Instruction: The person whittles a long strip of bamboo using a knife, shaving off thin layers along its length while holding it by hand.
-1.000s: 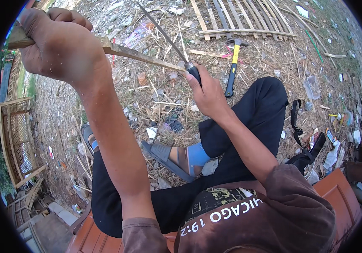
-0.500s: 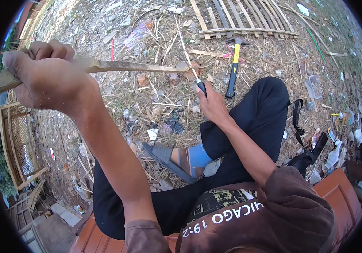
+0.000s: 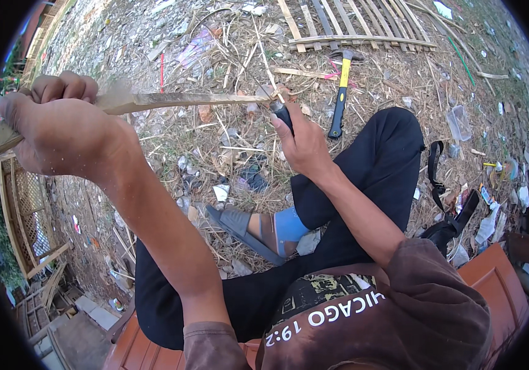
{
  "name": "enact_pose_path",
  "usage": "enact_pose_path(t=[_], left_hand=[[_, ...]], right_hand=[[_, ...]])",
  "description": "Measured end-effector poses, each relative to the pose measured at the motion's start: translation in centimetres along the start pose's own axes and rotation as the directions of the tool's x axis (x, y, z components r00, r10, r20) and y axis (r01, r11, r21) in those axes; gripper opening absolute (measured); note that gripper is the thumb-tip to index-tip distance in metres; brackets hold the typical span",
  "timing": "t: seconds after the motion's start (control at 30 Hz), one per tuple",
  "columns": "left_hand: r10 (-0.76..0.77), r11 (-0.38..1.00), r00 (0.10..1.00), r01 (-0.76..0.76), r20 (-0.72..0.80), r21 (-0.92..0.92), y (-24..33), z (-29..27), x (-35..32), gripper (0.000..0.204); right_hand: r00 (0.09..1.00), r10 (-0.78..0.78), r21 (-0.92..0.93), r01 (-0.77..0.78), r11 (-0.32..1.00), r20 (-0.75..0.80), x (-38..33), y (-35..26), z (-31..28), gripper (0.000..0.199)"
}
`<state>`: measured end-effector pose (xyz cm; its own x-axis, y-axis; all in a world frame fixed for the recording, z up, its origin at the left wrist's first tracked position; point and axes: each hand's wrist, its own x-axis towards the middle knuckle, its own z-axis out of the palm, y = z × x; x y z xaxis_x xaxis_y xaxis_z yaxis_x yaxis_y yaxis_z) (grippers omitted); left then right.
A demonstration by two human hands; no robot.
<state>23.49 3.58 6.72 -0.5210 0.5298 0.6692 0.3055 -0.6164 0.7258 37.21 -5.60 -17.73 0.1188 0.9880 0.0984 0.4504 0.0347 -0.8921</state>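
My left hand (image 3: 61, 126), raised at the far left, is closed round a long pale strip of wood (image 3: 181, 100). The strip runs level to the right, and its far end narrows beside my right hand (image 3: 303, 139). There my fingers wrap round a tool with a short black handle (image 3: 283, 115) and a bright metal collar. I cannot make out its working end against the sticks behind it. A claw hammer (image 3: 342, 92) with a yellow and black handle lies on the ground beyond my right hand.
A slatted wooden frame (image 3: 363, 44) lies at the back. Wood splinters, rubble and a clear plastic tub (image 3: 459, 123) litter the ground. A black strap (image 3: 455, 219) is at my right, and a lattice panel (image 3: 30, 209) at the far left. My sandalled foot (image 3: 246, 231) is below the strip.
My left hand has shifted slightly left and down with the wooden strip. My right hand has moved a little left and up with the black-handled tool.
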Motion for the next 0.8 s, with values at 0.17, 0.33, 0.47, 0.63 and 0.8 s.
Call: enact_pose_path(t=[0.17, 0.33, 0.47, 0.63, 0.8], left_hand=[[-0.023, 0.999, 1.000, 0.023, 0.001, -0.028, 0.1, 0.6, 0.4, 0.034], [-0.001, 1.000, 1.000, 0.002, -0.031, 0.003, -0.4, 0.4, 0.2, 0.035], [-0.027, 0.999, 1.000, 0.027, 0.005, -0.037, -0.7, 0.8, 0.5, 0.032], [-0.034, 0.999, 0.999, 0.034, -0.043, 0.003, -0.5, 1.3, 0.3, 0.029], [-0.004, 1.000, 0.996, 0.003, 0.090, 0.006, -1.8, 1.3, 1.8, 0.031]], right_hand=[[0.946, 0.295, -0.357, -0.231, 0.905, 0.134, -0.6, 4.1, 0.9, 0.026], [0.986, 0.125, 0.019, -0.128, 0.992, 0.107, 0.2, 0.1, -0.5, 0.030], [0.956, 0.253, -0.175, -0.226, 0.958, 0.151, -0.3, 5.0, 1.6, 0.027], [0.984, 0.132, -0.002, -0.133, 0.991, 0.118, -0.2, 2.1, 0.7, 0.031], [0.980, 0.176, -0.170, -0.158, 0.973, 0.095, -0.3, 4.8, 1.4, 0.032]])
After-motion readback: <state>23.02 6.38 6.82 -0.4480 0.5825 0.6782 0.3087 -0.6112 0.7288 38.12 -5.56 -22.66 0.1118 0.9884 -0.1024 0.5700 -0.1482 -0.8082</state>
